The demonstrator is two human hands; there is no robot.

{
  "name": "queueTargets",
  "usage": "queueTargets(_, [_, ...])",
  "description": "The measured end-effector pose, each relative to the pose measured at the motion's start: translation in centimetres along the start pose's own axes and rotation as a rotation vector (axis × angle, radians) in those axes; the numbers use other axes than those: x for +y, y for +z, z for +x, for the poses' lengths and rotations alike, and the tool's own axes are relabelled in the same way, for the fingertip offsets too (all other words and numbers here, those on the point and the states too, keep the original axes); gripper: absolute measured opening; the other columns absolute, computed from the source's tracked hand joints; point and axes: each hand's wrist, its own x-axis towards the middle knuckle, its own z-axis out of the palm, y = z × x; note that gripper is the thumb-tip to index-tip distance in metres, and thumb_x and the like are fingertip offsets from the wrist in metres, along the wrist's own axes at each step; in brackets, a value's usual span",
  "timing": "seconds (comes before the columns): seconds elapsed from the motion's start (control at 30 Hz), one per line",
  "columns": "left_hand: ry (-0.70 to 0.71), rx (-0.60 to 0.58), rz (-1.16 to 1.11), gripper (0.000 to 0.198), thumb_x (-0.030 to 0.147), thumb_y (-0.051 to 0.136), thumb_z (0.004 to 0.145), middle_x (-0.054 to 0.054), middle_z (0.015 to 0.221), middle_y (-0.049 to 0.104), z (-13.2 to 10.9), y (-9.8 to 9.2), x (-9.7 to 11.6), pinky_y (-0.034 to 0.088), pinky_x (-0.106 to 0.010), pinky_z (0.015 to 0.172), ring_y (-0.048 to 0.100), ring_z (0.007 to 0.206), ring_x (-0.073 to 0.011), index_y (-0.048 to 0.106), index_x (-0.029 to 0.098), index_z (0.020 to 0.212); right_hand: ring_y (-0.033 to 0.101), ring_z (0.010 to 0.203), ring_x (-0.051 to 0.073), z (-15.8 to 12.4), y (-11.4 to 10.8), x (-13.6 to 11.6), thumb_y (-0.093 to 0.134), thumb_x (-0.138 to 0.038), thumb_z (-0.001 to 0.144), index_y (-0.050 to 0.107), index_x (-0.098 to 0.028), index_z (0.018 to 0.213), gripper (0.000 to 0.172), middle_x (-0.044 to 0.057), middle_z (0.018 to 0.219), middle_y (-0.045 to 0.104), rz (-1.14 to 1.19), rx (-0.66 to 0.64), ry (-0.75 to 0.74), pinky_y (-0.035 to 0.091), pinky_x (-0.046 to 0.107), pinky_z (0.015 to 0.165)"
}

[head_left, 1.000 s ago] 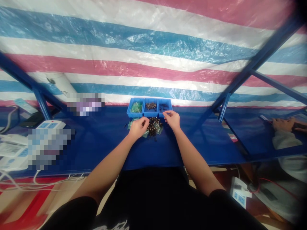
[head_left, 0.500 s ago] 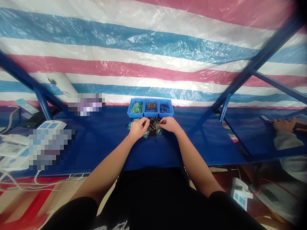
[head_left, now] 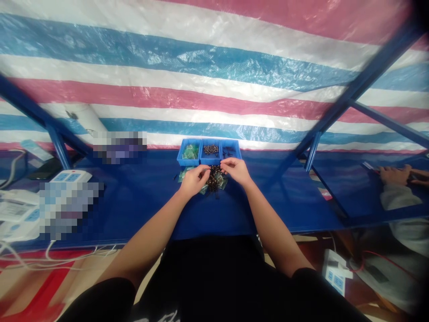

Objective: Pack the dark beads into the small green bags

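My left hand point(head_left: 193, 180) is closed in a pinch at the left side of a pile of small black and brass-coloured parts point(head_left: 213, 181). What its fingertips hold is too small to make out. On the other side, my right hand point(head_left: 236, 170) pinches near the pile's upper right, just in front of the right blue bin point(head_left: 235, 145); its fingertips also hide what they grip. Small green pieces point(head_left: 184, 173) lie around and partly under the pile. Behind it, the left bin point(head_left: 182, 159) contains green pieces and the middle bin point(head_left: 210, 161) dark and brass parts. Dark pieces lie in the right one.
White power strips point(head_left: 69, 178) with cables lie at the table's left. Blue frame posts point(head_left: 313, 152) rise on both sides before a striped sheet point(head_left: 214, 105). Another person's hands point(head_left: 395, 174) rest at the far right. A socket strip point(head_left: 335, 275) hangs below the table.
My right hand has shifted slightly up, closer to the right bin. My left hand stays nearly in place, its fingertips a little nearer the pile's top.
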Motion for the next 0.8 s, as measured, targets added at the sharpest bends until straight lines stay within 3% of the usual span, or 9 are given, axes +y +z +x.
queueTargets(0.1, [0.013,-0.024,-0.005,0.03,0.04,0.051,0.09,0.003,0.065,0.062,0.0,0.3,-0.2,0.045,-0.022,0.062,0.058,0.059,-0.0113,0.062,0.022,0.112,0.065,0.064,0.014,0.0,0.5,-0.2,0.072,-0.041,0.069,0.067,-0.016,0.089,0.032,0.004,0.075,0.07,0.14,-0.05,0.029,0.053,0.025,0.059])
queueTargets(0.27, [0.021,-0.001,0.003,0.026,0.039,0.051,0.091,0.001,0.07,0.065,0.1,0.5,-0.6,0.045,-0.021,0.062,0.059,0.061,-0.0109,0.065,0.022,0.104,0.065,0.061,0.013,-0.4,1.0,-0.5,0.074,-0.042,0.068,0.067,-0.016,0.086,0.032,0.005,0.074,0.071,0.144,-0.166,0.045,0.053,0.025,0.058])
queueTargets(0.43, [0.009,0.017,0.015,0.027,0.042,0.052,0.09,0.002,0.064,0.062,0.0,0.4,-0.8,0.045,-0.021,0.06,0.057,0.057,-0.0109,0.065,0.022,0.104,0.066,0.063,0.014,-0.7,1.3,-0.7,0.074,-0.044,0.068,0.068,-0.016,0.086,0.034,0.004,0.074,0.071,0.129,-0.203,0.053,0.054,0.025,0.059])
queueTargets(0.8, [0.013,-0.016,0.009,0.029,0.042,0.046,0.093,-0.001,0.076,0.068,0.0,0.0,-0.1,0.045,-0.022,0.062,0.06,0.061,-0.0123,0.066,0.021,0.098,0.063,0.061,0.012,-0.6,1.4,-0.5,0.073,-0.044,0.069,0.069,-0.016,0.088,0.034,0.004,0.074,0.07,0.082,-0.19,0.018,0.053,0.024,0.058])
